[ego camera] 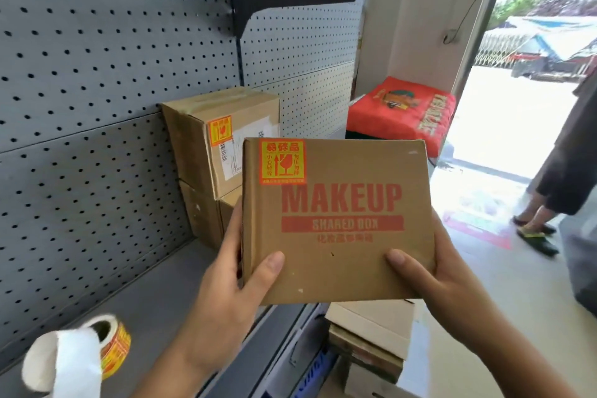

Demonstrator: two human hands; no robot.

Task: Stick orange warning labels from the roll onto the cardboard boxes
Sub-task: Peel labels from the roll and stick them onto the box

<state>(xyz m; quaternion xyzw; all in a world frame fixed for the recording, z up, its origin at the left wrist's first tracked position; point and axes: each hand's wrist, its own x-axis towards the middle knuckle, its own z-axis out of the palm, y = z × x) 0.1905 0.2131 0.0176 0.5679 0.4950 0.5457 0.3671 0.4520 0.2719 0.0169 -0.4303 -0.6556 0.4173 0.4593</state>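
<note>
Two hands, one box between them. The left hand (226,294) grips the box's left edge, its thumb pressed flat on the printed face and its other fingers (232,229) wrapped round the side. The right hand (449,278) clamps the lower right corner the same way, thumb on the front and the rest hidden behind.

The MAKEUP box (336,220) is held up over the front edge of the grey shelf (155,294), broad face to the camera, print upright, its slightly longer side running left to right. One orange label (282,162) sits in its upper left corner.

Behind it, against the pegboard (97,74), stand stacked boxes (206,152), at least two; the top one carries a second label (220,130). One roll (109,344) of labels lies at the shelf's near left, a white strip hanging loose. A pile of flat boxes (371,333) lies below the hands.
</note>
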